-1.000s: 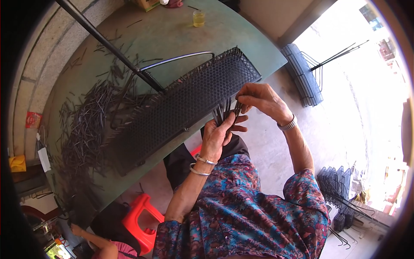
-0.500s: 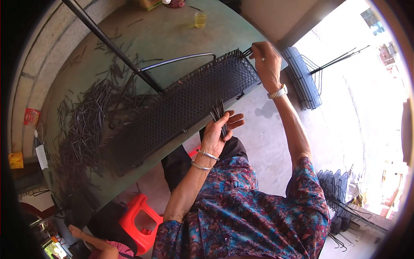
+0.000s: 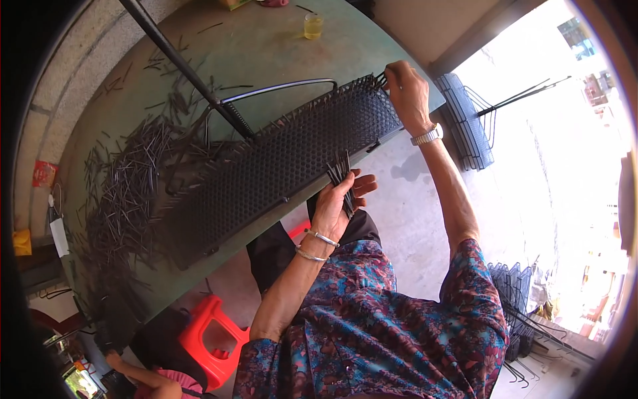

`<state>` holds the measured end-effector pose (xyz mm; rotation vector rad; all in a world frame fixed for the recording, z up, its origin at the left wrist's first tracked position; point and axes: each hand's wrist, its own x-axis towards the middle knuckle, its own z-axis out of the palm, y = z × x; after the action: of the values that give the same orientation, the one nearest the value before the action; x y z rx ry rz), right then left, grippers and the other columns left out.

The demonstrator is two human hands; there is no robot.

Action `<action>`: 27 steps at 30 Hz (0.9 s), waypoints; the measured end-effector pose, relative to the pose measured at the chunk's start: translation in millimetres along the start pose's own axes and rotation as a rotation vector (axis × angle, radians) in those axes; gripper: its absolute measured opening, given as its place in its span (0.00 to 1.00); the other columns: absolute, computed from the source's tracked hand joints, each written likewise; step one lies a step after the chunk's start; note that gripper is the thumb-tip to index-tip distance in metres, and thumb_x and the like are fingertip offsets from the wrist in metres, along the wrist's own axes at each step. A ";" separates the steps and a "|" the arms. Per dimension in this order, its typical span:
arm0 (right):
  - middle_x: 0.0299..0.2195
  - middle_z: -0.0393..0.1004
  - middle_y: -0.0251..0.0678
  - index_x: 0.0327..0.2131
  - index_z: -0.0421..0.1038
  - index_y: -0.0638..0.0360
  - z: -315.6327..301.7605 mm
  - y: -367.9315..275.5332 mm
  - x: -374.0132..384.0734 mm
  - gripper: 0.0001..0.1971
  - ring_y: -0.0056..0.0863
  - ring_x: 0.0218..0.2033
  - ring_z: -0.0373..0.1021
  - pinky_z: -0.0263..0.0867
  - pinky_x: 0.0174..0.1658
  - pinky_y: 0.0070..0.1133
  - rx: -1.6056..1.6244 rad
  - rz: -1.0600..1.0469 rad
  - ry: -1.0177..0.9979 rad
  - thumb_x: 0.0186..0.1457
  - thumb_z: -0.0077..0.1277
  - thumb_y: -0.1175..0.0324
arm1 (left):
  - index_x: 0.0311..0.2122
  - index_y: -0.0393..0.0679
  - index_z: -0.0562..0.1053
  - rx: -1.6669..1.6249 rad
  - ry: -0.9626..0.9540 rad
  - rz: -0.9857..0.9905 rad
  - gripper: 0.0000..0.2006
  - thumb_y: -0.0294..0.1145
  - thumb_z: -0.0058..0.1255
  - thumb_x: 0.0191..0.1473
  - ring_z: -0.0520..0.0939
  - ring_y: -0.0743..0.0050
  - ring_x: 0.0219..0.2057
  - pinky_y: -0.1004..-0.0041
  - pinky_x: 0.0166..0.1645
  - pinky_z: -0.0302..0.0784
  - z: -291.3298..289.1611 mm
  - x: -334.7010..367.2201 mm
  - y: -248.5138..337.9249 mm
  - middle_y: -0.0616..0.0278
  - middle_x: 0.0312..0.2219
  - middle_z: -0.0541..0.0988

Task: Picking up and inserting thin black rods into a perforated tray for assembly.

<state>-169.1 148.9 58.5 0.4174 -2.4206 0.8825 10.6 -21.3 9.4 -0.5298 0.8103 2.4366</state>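
The left hand [image 3: 330,207] is loosely curled, its thumb grasping a fan of strips [image 3: 341,170] against the palm; they look thin, straight and stiff. Just beyond, a long black panel [image 3: 279,166] slants across the green, dusty tabletop [image 3: 262,50], its face a honeycomb of small holes. At its far right corner, the right hand [image 3: 410,96] has its fingers pinched on dark strips at the bristling edge. The step in hand seems to be setting strips along that edge; the next move calls for a light, well-aimed pinch. Left of the panel sprawls a tangled pile [image 3: 129,186] of strips. Behind it rise a smooth, bent bar [image 3: 279,89] and a pole [image 3: 174,60] with a coiled spring [image 3: 237,120]. Farthest stands a clear cup [image 3: 313,27] of yellow liquid.
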 end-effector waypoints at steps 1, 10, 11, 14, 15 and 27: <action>0.27 0.73 0.47 0.32 0.67 0.63 1.1 3.2 0.7 0.04 0.47 0.29 0.71 0.66 0.33 0.34 0.000 -0.002 0.000 0.54 0.48 0.73 | 0.43 0.41 0.70 0.015 0.042 0.016 0.10 0.35 0.44 0.62 0.82 0.67 0.40 0.78 0.31 0.72 0.1 -0.1 -0.8 0.52 0.40 0.80; 0.31 0.74 0.40 0.33 0.75 0.56 13.8 -0.5 2.4 0.07 0.39 0.32 0.72 0.67 0.35 0.30 -0.170 0.014 -0.112 0.54 0.50 0.65 | 0.42 0.43 0.72 0.107 0.086 0.027 0.12 0.39 0.47 0.60 0.81 0.75 0.32 0.76 0.31 0.72 4.7 -3.1 1.7 0.60 0.32 0.80; 0.31 0.74 0.39 0.34 0.75 0.54 15.5 0.4 2.8 0.08 0.39 0.32 0.72 0.66 0.35 0.31 -0.187 0.004 -0.127 0.54 0.50 0.64 | 0.42 0.43 0.72 0.107 0.085 0.027 0.12 0.39 0.47 0.60 0.81 0.75 0.32 0.76 0.31 0.72 4.6 -2.7 1.1 0.60 0.32 0.80; 0.31 0.73 0.38 0.35 0.76 0.52 13.6 -2.3 2.1 0.09 0.39 0.32 0.72 0.66 0.35 0.31 -0.225 0.014 -0.123 0.54 0.50 0.62 | 0.44 0.43 0.72 0.075 0.063 0.041 0.12 0.40 0.46 0.61 0.78 0.77 0.29 0.78 0.29 0.70 4.5 -1.2 0.3 0.61 0.30 0.80; 0.31 0.73 0.38 0.35 0.77 0.51 12.7 -3.9 0.9 0.10 0.39 0.32 0.71 0.66 0.34 0.31 -0.246 0.035 -0.106 0.54 0.51 0.61 | 0.43 0.43 0.72 0.063 0.064 0.055 0.12 0.39 0.45 0.61 0.76 0.79 0.27 0.79 0.27 0.68 5.8 -0.8 0.0 0.61 0.29 0.79; 0.32 0.74 0.42 0.34 0.78 0.50 9.3 3.7 6.2 0.12 0.41 0.35 0.71 0.66 0.37 0.34 -0.236 0.124 -0.149 0.53 0.49 0.58 | 0.45 0.43 0.68 0.056 0.011 0.113 0.12 0.37 0.46 0.61 0.65 0.85 0.20 0.82 0.22 0.56 8.7 -3.4 -4.3 0.61 0.27 0.76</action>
<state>-179.3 144.9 54.2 0.2542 -2.6731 0.6244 14.0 -13.9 15.7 -0.4889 0.9341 2.5066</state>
